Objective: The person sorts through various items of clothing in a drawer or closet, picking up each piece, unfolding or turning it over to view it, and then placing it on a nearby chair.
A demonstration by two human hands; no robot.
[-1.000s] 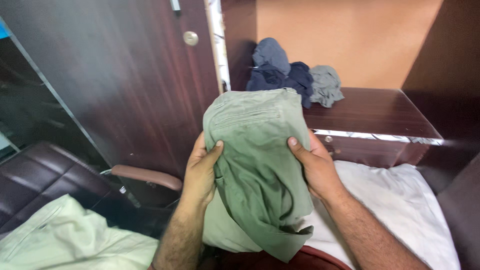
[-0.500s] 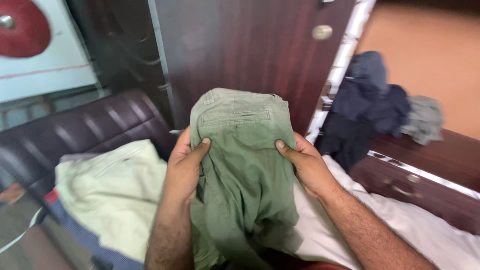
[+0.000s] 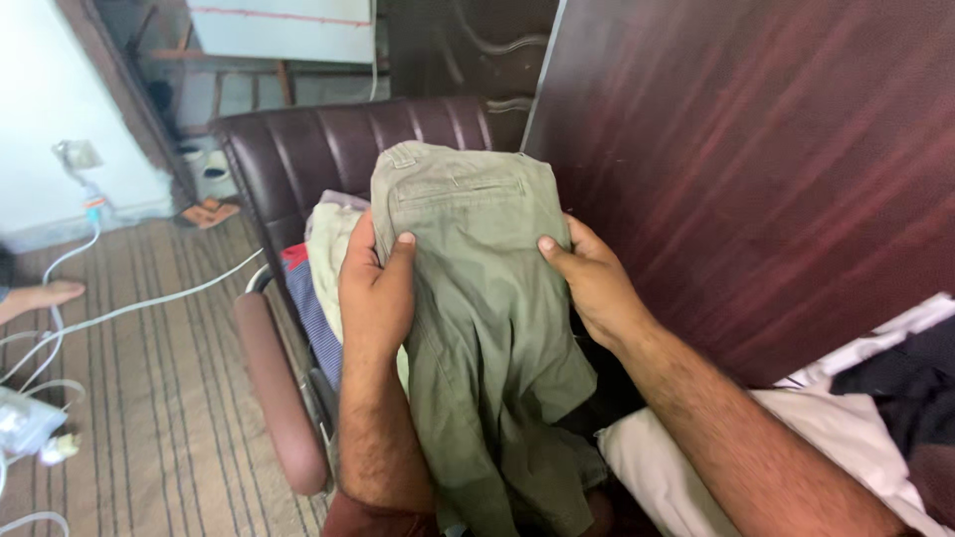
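Observation:
I hold a folded pair of olive green trousers (image 3: 477,288) upright in front of me, back pocket and waistband facing the camera at the top. My left hand (image 3: 376,288) grips their left edge, thumb on the front. My right hand (image 3: 592,283) grips the right edge the same way. The lower part of the trousers hangs bunched toward my lap. They are over a dark brown leather armchair (image 3: 348,149) that carries a pale green garment (image 3: 333,259) and a blue striped cloth (image 3: 308,308).
A dark wooden wardrobe door (image 3: 756,159) fills the right. A white pillow or sheet (image 3: 846,428) lies at lower right with dark clothes (image 3: 905,383) on it. White cables (image 3: 129,308) run over the striped floor mat; another person's foot (image 3: 40,296) shows at the left edge.
My view has swung left, from the wooden dresser with the clothes pile to the armchair. Both hands keep the same grip and carry the trousers over the chair.

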